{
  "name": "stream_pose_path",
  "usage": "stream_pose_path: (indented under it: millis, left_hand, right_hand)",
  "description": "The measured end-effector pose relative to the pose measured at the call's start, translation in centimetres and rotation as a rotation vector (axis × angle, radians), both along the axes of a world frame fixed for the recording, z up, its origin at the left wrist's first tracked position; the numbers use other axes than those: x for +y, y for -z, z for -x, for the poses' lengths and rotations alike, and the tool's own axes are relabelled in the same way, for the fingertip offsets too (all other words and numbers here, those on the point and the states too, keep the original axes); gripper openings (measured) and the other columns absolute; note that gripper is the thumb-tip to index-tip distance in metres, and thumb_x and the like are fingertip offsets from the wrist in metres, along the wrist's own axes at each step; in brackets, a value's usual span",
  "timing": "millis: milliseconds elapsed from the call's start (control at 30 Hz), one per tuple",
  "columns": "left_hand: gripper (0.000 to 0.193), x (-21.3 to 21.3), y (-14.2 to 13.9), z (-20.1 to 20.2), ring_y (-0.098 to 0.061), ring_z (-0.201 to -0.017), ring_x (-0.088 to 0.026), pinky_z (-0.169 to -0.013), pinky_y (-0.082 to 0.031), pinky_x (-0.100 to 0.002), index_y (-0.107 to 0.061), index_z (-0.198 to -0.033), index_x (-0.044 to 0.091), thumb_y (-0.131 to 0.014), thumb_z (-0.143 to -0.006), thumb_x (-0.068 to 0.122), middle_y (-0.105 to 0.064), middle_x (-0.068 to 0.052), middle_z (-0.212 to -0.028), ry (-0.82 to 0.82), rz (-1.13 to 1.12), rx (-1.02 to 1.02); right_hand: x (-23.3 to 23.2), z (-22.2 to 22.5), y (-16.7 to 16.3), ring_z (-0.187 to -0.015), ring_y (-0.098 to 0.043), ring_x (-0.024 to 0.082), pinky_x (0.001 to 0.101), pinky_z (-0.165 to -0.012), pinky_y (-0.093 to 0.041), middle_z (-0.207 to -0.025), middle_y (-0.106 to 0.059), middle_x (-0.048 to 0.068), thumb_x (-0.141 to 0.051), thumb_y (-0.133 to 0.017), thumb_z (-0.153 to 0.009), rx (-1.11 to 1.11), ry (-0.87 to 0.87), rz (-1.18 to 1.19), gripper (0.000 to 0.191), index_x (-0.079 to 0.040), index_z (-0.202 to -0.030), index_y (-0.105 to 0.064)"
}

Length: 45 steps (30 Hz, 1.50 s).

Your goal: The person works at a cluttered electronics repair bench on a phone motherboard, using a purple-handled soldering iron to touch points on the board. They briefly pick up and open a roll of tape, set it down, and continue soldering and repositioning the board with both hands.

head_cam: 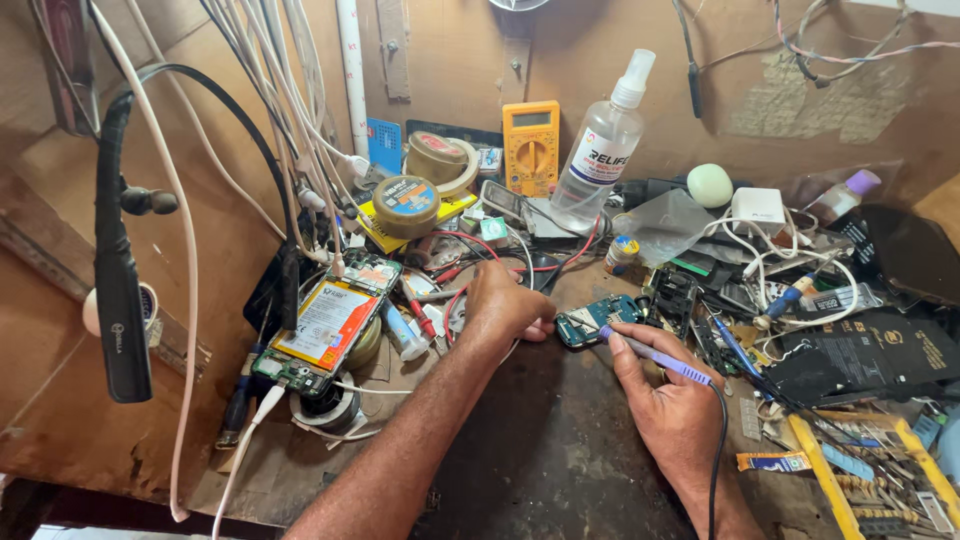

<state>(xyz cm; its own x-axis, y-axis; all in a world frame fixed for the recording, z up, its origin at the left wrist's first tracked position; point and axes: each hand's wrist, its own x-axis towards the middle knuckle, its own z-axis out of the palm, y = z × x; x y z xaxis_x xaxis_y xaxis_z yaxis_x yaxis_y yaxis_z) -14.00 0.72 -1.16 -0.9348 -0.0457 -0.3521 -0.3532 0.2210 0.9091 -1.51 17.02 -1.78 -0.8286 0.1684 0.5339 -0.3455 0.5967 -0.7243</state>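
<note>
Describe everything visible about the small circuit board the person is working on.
The circuit board is small, teal-blue, with pale metal shields and tiny parts on top. It lies flat on the dark worn bench, bare of any casing. The left hand pins its left edge with the fingertips, and the purple soldering iron, held like a pen in the right hand, touches its lower right part.

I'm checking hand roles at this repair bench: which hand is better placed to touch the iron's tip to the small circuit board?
The right hand, probably. It grips the purple soldering iron with its tip at the circuit board, while the left hand steadies the board's edge.
</note>
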Motion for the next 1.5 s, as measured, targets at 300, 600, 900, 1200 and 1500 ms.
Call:
stream_pose_path:
  millis: [300,600,900,1200,1500]
  left_hand:
    - [0.072,0.0,0.19,0.12,-0.077,-0.064,-0.024,-0.05,-0.063,-0.033,-0.045,-0.126,-0.009,-0.081,-0.064,-0.008,-0.075,-0.021,-0.085,-0.009,-0.024,0.002]
    - [0.07,-0.09,0.05,0.03,-0.077,-0.063,-0.024,-0.05,-0.063,-0.034,-0.046,-0.126,-0.01,-0.081,-0.065,-0.008,-0.075,-0.022,-0.082,0.001,-0.031,0.01]
    - [0.071,0.01,-0.03,-0.02,-0.077,-0.063,-0.024,-0.05,-0.063,-0.034,-0.046,-0.126,-0.009,-0.081,-0.064,-0.009,-0.076,-0.021,-0.082,0.001,-0.025,0.002]
    - [0.072,0.06,0.17,0.0,-0.077,-0.063,-0.024,-0.05,-0.063,-0.034,-0.046,-0.127,-0.01,-0.081,-0.064,-0.008,-0.075,-0.021,-0.081,-0.001,-0.03,0.016]
    - [0.069,0.0,0.08,-0.11,-0.077,-0.063,-0.025,-0.049,-0.063,-0.034,-0.048,-0.126,-0.01,-0.08,-0.065,-0.009,-0.075,-0.022,-0.082,-0.001,-0.033,0.008]
  right_hand:
    - [-0.11,0.04,-0.1,-0.091,-0.074,0.01,0.0257,-0.08,-0.056,-0.098,-0.08,0.006,-0.014,-0.072,-0.093,-0.027,0.006,0.001,0.021,-0.004,-0.111,-0.075]
    - [-0.06,-0.13,-0.23,-0.09,-0.074,0.01,0.0254,-0.079,-0.056,-0.097,-0.08,0.006,-0.014,-0.072,-0.093,-0.033,0.011,0.002,0.021,-0.004,-0.111,-0.075]
    - [0.0,-0.14,-0.09,-0.09,-0.074,0.01,0.0249,-0.08,-0.056,-0.099,-0.08,0.006,-0.013,-0.072,-0.093,-0.008,0.004,0.002,0.02,-0.003,-0.11,-0.075]
    - [0.04,-0.12,-0.09,-0.092,-0.074,0.01,0.0255,-0.082,-0.056,-0.101,-0.08,0.006,-0.013,-0.072,-0.094,0.017,0.002,-0.002,0.02,-0.003,-0.111,-0.075]
    - [0.02,-0.16,0.03,-0.091,-0.074,0.01,0.0255,-0.08,-0.056,-0.099,-0.08,0.006,-0.013,-0.072,-0.093,-0.021,0.0,0.007,0.02,-0.003,-0.11,-0.075]
